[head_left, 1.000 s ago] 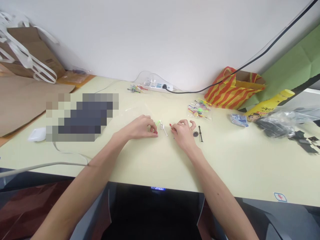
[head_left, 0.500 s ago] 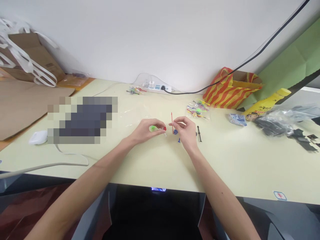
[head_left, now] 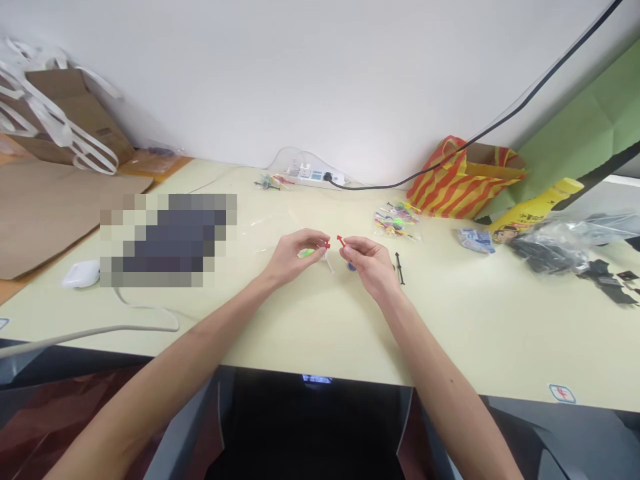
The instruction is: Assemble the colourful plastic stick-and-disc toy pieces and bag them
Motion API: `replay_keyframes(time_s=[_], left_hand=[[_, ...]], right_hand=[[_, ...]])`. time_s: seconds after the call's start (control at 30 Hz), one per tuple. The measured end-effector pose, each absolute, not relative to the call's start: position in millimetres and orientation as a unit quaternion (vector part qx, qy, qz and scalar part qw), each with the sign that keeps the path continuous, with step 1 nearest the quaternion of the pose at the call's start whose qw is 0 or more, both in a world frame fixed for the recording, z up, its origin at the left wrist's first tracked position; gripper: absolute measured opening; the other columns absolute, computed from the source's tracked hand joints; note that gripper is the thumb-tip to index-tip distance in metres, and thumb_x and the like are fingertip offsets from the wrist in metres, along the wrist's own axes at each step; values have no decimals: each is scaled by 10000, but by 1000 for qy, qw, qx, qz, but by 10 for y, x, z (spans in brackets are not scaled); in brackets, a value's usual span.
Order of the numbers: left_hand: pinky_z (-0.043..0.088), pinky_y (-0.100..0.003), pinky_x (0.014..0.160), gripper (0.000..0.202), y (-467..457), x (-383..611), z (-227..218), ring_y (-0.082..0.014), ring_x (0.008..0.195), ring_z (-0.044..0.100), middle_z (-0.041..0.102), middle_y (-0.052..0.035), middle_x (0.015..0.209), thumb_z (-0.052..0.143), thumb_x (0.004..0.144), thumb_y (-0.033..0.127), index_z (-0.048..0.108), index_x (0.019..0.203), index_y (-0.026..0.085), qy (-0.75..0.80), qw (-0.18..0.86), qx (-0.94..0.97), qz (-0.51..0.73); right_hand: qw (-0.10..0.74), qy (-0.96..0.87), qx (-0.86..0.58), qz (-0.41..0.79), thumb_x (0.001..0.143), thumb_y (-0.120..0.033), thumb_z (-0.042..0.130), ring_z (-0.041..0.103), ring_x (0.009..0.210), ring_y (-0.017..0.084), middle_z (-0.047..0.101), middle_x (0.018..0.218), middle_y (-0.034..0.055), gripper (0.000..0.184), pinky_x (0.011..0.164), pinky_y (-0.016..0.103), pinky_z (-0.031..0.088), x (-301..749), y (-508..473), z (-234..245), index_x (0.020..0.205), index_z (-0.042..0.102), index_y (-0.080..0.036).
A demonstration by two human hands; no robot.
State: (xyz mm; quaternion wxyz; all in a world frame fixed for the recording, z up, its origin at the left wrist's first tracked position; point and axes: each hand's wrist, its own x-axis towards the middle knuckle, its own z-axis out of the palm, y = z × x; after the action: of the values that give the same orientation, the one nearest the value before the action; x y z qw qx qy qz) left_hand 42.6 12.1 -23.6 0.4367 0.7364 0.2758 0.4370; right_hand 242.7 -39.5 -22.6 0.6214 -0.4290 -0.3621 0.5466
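My left hand (head_left: 295, 253) is closed in a pinch on a tiny red piece (head_left: 327, 245), with a green part (head_left: 306, 253) under its fingers. A white stick (head_left: 329, 265) lies just below its fingertips. My right hand (head_left: 367, 260) is pinched shut on a thin red stick (head_left: 341, 240) whose tip points toward the left hand's piece. The two tips are a few centimetres apart above the pale yellow table (head_left: 320, 313). A small blue part (head_left: 351, 267) sits under my right hand. Just to the right of that hand lies a black stick (head_left: 399, 268).
A bag of several coloured small parts (head_left: 396, 220) lies behind my right hand. A white power strip (head_left: 315, 176), a red-and-yellow striped bag (head_left: 460, 180), a yellow bottle (head_left: 535, 208) and black parts in plastic (head_left: 565, 250) line the back and right. A white case (head_left: 83, 273) and a cable (head_left: 100, 329) lie at the left.
Both hands rose off the table; the right hand picked up the red stick, held it upright, then tilted its tip toward the left hand, which now pinches a red piece.
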Motion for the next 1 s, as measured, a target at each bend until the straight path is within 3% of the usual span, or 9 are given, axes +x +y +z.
replay_keyframes(time_s=[0.43, 0.73, 1.0], left_hand=[[608, -379, 929, 343, 109, 449, -213, -194, 956, 706, 716, -105, 1087, 809, 826, 400, 725, 1068, 172, 271, 491, 692, 455], [615, -396, 932, 368, 127, 421, -245, -222, 958, 736, 759, -106, 1046, 850, 787, 407, 744, 1044, 165, 298, 492, 675, 462], [601, -414, 981, 357, 127, 421, -223, -215, 982, 723, 736, -108, 1067, 841, 804, 390, 747, 1069, 169, 264, 497, 684, 464]], right_hand=[[596, -375, -397, 588, 645, -451, 921, 632, 746, 154, 636, 755, -4, 352, 900, 376, 557, 2402, -431, -157, 833, 730, -222], [585, -405, -382, 590, 649, -464, 924, 718, 892, 213, 670, 843, 1, 375, 1007, 415, 513, 2396, -462, -90, 792, 664, -235], [582, -431, -414, 551, 597, -427, 944, 639, 756, 165, 682, 791, -3, 363, 793, 332, 525, 2410, -434, -166, 728, 668, -230]])
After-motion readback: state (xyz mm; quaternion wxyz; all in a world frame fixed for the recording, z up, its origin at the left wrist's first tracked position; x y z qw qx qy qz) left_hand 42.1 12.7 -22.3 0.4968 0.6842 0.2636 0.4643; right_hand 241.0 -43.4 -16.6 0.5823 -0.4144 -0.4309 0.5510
